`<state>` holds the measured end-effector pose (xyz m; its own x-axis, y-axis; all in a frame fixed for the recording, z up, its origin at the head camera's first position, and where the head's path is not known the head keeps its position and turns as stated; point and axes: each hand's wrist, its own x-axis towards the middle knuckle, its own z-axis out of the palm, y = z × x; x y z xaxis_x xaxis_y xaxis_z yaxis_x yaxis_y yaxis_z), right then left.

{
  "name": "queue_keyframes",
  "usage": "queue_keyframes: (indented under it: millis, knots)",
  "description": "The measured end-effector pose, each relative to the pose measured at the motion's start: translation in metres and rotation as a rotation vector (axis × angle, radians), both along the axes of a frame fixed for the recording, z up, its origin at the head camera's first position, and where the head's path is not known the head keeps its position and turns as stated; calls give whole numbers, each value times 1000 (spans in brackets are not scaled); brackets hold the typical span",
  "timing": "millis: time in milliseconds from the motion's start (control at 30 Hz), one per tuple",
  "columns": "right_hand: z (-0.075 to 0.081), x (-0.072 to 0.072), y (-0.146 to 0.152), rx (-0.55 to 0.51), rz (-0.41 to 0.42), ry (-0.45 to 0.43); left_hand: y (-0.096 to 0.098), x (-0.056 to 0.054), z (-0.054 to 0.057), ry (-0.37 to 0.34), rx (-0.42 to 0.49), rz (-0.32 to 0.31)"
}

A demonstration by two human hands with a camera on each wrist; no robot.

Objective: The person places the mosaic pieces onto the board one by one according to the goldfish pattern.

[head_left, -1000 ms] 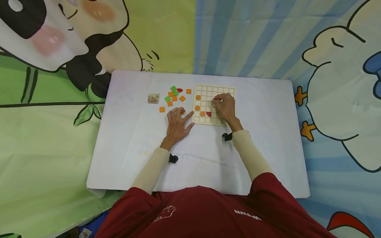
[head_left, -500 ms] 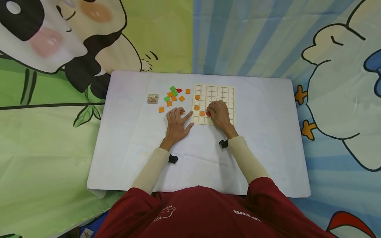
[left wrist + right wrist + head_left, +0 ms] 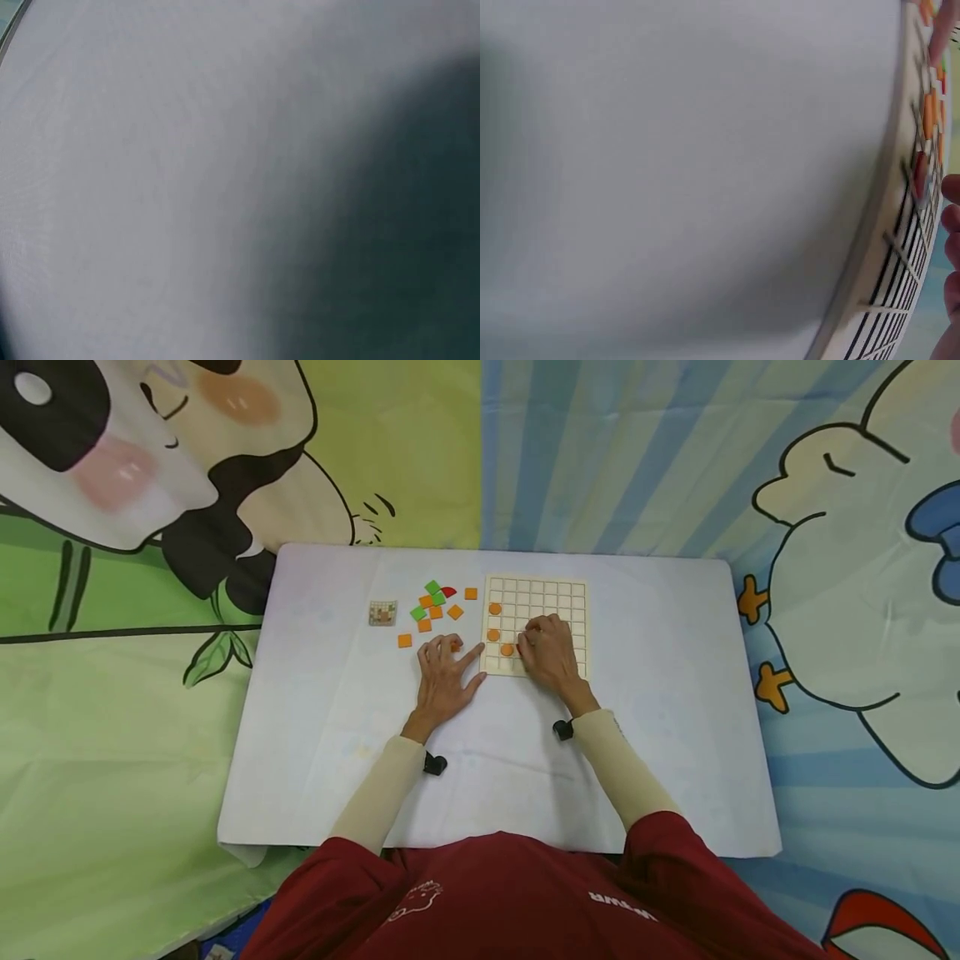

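Observation:
A cream gridded board (image 3: 551,587) lies on the white table. My right hand (image 3: 551,653) is over its lower middle with bent fingers, their tips down at the squares. A red piece (image 3: 921,178) shows on the board in the right wrist view, close to the fingers (image 3: 952,221); the hand hides it in the head view. I cannot tell whether the fingertips pinch it. My left hand (image 3: 442,681) rests on the table with spread fingers, index tip and thumb at the board's left edge. An orange piece (image 3: 455,647) peeks out by its fingers. The left wrist view shows only cloth and a dark blur.
Three round orange pieces (image 3: 507,650) sit in the board's left columns. Left of the board are scattered orange squares (image 3: 455,612), green squares (image 3: 417,613) and a red rounded piece (image 3: 448,592). A small patterned card (image 3: 382,613) lies farther left on the table (image 3: 660,718).
My right hand has moved left and toward me across the board, from the middle squares onto the spot of the red piece, covering it. My left hand has stayed put.

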<state>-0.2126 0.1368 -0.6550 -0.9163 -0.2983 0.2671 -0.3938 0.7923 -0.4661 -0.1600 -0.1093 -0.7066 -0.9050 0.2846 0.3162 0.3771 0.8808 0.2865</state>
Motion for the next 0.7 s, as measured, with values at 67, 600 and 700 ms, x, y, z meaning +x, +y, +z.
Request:
queue_keyframes:
  millis: [67, 600, 700]
  knots:
    - [3, -3, -4, -30, -21, -12, 1, 1, 0, 4, 0, 0]
    - [26, -48, -103, 193, 274, -242, -7, 4, -2, 40, 2, -9]
    - [23, -49, -106, 254, 289, -264, -4, 3, -2, 49, 16, -18]
